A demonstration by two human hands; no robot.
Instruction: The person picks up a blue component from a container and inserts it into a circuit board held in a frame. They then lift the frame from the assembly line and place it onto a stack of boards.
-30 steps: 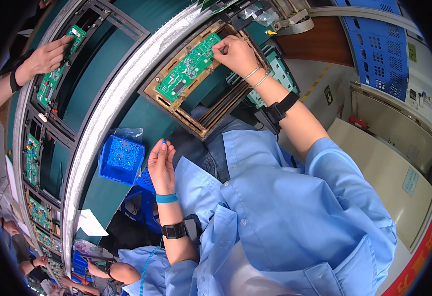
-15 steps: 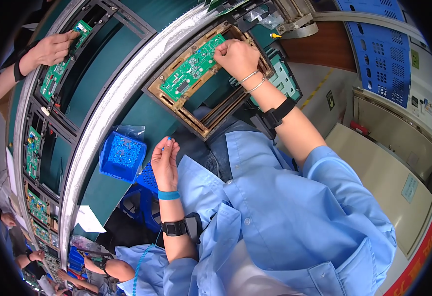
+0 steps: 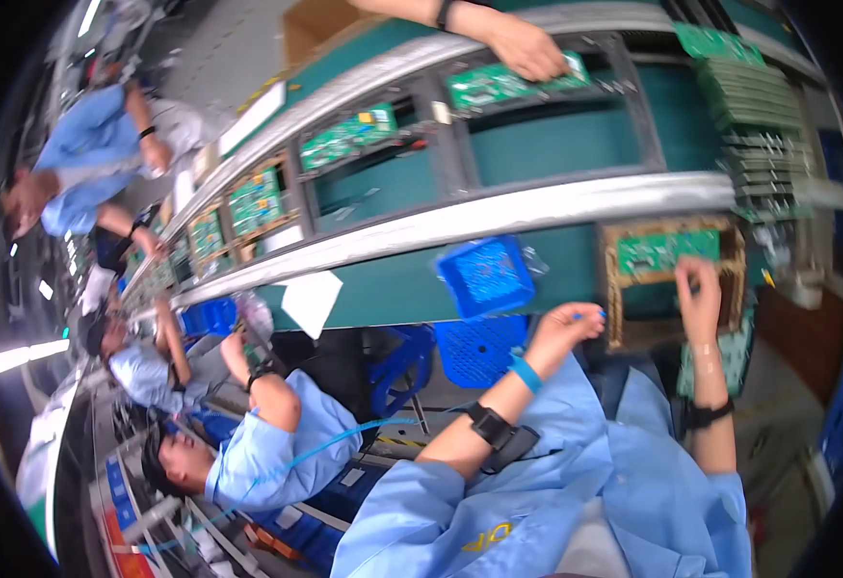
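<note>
Pinching a blue part [image 3: 602, 315], the left hand [image 3: 564, 328] curls; the right hand [image 3: 700, 294] sits half-curled (hold unclear) by a green board [image 3: 655, 251].

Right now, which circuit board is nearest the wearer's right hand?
The green board in the nearest brown frame, by the right hand; the others lie farther away.

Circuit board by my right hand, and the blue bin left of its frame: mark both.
Circuit board [image 3: 651, 252], head view: middle of its green face.
Blue bin [image 3: 499, 302], head view: near wall.

The person's two hands [image 3: 564, 332] [image 3: 700, 301] are near one frame [image 3: 615, 303] holding one board [image 3: 645, 252].
</note>
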